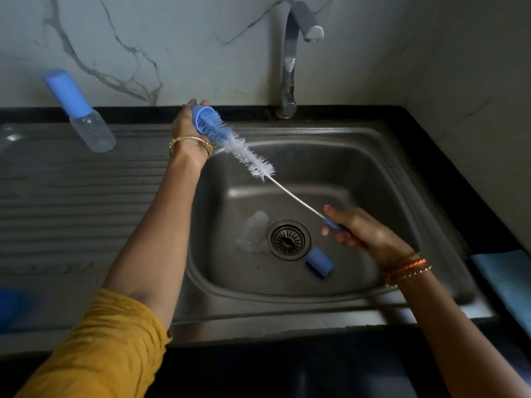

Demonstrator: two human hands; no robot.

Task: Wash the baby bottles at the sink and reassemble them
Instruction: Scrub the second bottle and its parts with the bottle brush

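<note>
Head view – left hand (186, 126) gripping blue cap (201, 114), right hand (365, 231) holding brush (247, 152) inside it

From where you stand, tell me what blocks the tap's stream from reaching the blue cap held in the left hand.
Nothing visible does. The blue plastic cap in the left hand is left of the steel tap spout, with open air between; only the blue-and-white bottle brush sticks into it.
</note>
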